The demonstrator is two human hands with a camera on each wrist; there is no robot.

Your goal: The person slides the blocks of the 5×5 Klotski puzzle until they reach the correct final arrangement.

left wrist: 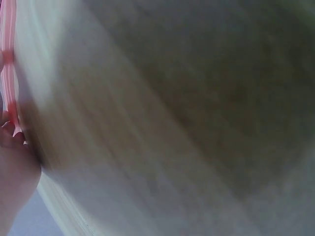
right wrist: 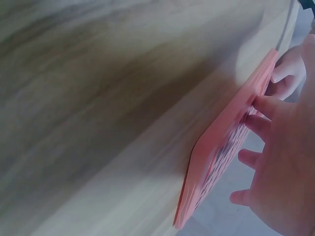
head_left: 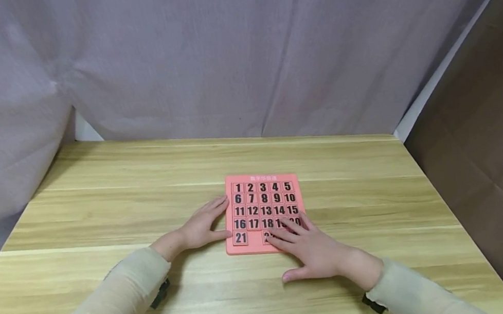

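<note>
A pink sliding number puzzle lies flat on the wooden table, its black-numbered tiles running from 1 to 21 and beyond. My left hand rests with straight fingers against the board's left edge. My right hand lies on the lower right tiles, its fingers stretched over the bottom rows and hiding some numbers. In the right wrist view the puzzle shows edge-on with my right fingers pressing its face. The left wrist view is blurred; the board's pink edge shows beside my left hand.
A grey curtain hangs behind and left of the table. A brown panel stands along the right side. Bare wood lies all round the puzzle, and the table's right edge runs close by.
</note>
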